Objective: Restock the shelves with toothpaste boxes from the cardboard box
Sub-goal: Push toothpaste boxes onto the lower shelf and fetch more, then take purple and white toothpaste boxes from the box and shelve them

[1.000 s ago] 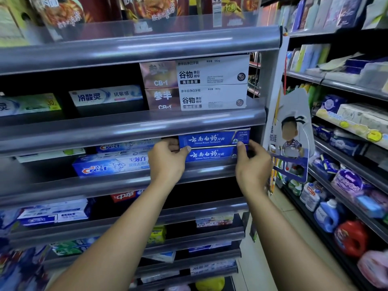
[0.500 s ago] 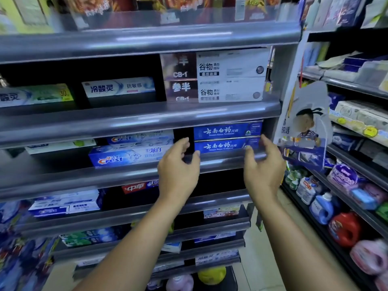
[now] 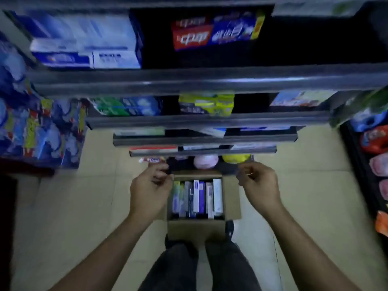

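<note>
Head camera is looking straight down, and the picture is blurring. Nearest, the person's legs (image 3: 210, 267) are standing on the pale floor (image 3: 84, 206), just behind the cardboard box (image 3: 196, 228). It is sitting open on the floor at the foot of the shelves (image 3: 189, 80). Toothpaste boxes (image 3: 198, 198) are standing on end inside it, packed side by side. The left hand (image 3: 150, 192) and right hand (image 3: 259, 185) are hovering over its left and right edges, fingers loosely curling and gripping nothing. Beyond, the shelves are carrying more cartons.

cardboard box (image 3: 196, 228) open above, shelves (image 3: 201, 141) beyond
</note>
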Tool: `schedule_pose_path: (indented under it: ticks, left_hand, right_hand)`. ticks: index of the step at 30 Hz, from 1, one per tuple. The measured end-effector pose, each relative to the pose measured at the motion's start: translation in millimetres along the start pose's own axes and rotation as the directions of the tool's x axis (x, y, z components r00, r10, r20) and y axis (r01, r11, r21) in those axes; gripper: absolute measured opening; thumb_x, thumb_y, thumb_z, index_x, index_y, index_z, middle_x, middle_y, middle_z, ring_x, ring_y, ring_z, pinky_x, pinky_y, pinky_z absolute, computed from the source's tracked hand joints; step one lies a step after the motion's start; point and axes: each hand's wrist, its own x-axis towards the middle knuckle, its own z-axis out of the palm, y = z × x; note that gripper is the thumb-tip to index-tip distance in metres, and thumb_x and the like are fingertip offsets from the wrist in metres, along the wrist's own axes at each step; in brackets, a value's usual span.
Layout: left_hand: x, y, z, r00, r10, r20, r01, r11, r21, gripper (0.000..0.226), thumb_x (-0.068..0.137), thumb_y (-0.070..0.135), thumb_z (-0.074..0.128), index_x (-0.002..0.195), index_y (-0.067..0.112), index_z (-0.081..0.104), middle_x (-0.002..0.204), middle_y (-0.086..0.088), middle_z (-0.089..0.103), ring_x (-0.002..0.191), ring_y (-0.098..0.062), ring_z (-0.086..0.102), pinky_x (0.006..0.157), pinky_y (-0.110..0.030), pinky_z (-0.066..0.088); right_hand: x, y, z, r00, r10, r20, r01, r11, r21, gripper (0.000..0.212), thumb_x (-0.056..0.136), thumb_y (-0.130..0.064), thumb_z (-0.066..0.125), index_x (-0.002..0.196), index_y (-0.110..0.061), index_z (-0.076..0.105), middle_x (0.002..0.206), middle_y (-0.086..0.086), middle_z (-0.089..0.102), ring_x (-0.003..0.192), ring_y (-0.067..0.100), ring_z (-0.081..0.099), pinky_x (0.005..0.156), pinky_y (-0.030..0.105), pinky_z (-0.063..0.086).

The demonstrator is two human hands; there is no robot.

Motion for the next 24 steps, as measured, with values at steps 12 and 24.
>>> schedule_pose_path:
  ticks: [12, 24]
  left_hand:
    - [-14.1, -314.6, 178.8, 0.790, -0.550, 0.271, 0.475, 0.828, 0.297, 0.031, 0.074, 0.040, 0.069, 0.104, 0.032, 0.069, 0.091, 0.014, 0.070, 0.087, -0.011, 0.068, 0.071, -0.021, 0.051]
    - [54.0, -492.6, 379.6, 0.707, -0.665, 0.241, 0.533, 0.725, 0.437, 0.089, 0.082, 0.044, 0.076, 0.151, 0.010, 0.032, 0.148, -0.017, 0.045, 0.130, -0.037, 0.052, 0.104, -0.044, 0.049]
  right_hand:
    - [29.5, 308.5, 209.4, 0.715, 0.624, 0.315, -0.611, 0.777, -0.151, 0.014, 0.083, -0.010, 0.074, 0.075, -0.021, 0.074, 0.085, 0.012, 0.075, 0.072, 0.025, 0.066, 0.066, 0.039, 0.051]
    - [56.7, 463.7, 285.6, 0.714, 0.637, 0.292, -0.636, 0.764, -0.111, 0.016, 0.065, -0.024, 0.059, 0.076, -0.028, 0.069, 0.076, -0.001, 0.070, 0.067, 0.023, 0.068, 0.059, 0.032, 0.051]
